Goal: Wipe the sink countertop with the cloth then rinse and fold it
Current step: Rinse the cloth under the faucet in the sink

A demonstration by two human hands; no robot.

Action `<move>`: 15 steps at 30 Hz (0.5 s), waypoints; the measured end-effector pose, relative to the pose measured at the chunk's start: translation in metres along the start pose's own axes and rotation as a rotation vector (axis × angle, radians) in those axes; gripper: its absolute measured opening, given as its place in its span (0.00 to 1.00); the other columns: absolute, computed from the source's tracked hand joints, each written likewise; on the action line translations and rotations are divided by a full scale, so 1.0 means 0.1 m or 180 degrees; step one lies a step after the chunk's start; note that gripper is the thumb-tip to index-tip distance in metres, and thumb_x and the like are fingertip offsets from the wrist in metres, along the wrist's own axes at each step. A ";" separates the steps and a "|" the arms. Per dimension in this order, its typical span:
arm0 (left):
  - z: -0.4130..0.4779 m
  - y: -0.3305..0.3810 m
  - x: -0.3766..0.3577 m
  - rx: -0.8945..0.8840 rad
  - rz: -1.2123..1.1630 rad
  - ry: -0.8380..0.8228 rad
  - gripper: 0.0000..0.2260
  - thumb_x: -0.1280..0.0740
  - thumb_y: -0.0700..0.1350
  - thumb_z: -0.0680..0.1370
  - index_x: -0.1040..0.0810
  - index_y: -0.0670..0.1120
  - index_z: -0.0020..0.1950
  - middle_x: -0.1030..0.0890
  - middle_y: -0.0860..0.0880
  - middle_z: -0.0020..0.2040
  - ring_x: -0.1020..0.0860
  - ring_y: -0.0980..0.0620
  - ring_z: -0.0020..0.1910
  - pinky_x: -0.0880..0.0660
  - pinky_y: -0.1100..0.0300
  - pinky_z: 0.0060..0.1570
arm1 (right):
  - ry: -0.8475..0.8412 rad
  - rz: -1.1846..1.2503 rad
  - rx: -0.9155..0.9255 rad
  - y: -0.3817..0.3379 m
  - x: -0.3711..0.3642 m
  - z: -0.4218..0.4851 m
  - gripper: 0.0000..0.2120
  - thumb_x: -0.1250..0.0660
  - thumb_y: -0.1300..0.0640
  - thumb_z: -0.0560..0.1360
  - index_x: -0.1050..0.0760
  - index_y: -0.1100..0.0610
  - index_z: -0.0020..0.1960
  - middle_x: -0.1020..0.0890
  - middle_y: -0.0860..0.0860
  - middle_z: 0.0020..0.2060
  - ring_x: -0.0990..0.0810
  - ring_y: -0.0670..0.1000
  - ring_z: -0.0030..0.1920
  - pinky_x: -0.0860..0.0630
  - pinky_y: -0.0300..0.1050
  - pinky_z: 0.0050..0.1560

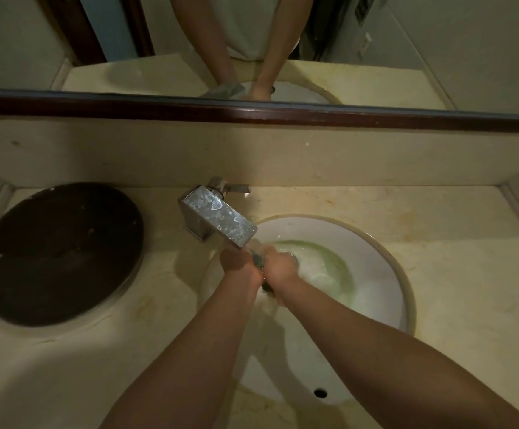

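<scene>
The left hand (239,269) and right hand (281,269) were side by side, both curled round the dark wet cloth (259,261) bunched between them. They were just below the blocky chrome faucet (218,216), over the round white sink (376,252), which held greenish water (323,267). The smooth beige stone tabletop (453,274) lay open to the right, and a dark round disc (57,252) sat on the left.

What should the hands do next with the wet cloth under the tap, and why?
Probably twist and squeeze it out over the sink. The left hand and right hand both grip the bunched cloth just below the faucet spout. Greenish water swirls in the sink, so it looks rinsed enough; wringing should come before folding.
</scene>
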State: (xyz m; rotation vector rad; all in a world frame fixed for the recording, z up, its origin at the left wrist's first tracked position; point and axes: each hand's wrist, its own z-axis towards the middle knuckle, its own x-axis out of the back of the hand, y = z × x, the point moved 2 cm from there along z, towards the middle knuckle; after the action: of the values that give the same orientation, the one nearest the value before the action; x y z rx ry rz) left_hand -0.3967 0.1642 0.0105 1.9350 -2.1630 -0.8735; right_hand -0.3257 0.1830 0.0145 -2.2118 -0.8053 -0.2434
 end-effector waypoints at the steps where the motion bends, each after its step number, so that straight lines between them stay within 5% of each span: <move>1: -0.01 -0.02 0.00 0.0189 -0.0226 -0.0070 0.13 0.41 0.37 0.79 0.30 0.45 0.34 0.28 0.46 0.33 0.28 0.46 0.31 0.31 0.56 0.36 | 0.0012 0.0521 -0.0170 0.01 0.02 -0.04 0.13 0.40 0.53 0.76 0.29 0.59 0.36 0.24 0.58 0.30 0.29 0.53 0.23 0.37 0.37 0.23; 6: -0.11 0.10 0.07 0.0183 -0.0501 -0.0752 0.13 0.38 0.54 0.77 0.25 0.47 0.38 0.25 0.49 0.32 0.26 0.51 0.34 0.29 0.57 0.43 | -0.0219 0.1534 -0.0315 0.13 0.06 -0.09 0.11 0.39 0.47 0.76 0.30 0.54 0.40 0.24 0.55 0.32 0.27 0.51 0.25 0.37 0.35 0.21; 10: -0.09 0.19 0.20 0.0300 -0.0160 -0.1180 0.10 0.39 0.49 0.79 0.22 0.46 0.46 0.21 0.46 0.43 0.22 0.49 0.42 0.26 0.55 0.48 | -0.0355 0.2166 -0.0623 0.23 0.06 -0.11 0.09 0.36 0.47 0.76 0.29 0.52 0.42 0.19 0.54 0.39 0.20 0.53 0.38 0.23 0.45 0.37; 15: -0.10 0.25 0.26 -0.0372 0.1148 -0.1418 0.04 0.33 0.40 0.77 0.21 0.43 0.50 0.18 0.43 0.49 0.21 0.41 0.53 0.25 0.45 0.59 | -0.0467 0.2160 -0.0605 0.25 -0.05 -0.08 0.13 0.38 0.43 0.76 0.23 0.52 0.46 0.18 0.52 0.42 0.21 0.51 0.43 0.22 0.51 0.56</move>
State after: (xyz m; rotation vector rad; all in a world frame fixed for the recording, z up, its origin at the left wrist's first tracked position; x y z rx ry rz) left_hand -0.4191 0.1373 0.0232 1.3245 -2.5106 -1.4173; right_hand -0.3134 0.1616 0.0028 -2.5617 -0.0694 0.1853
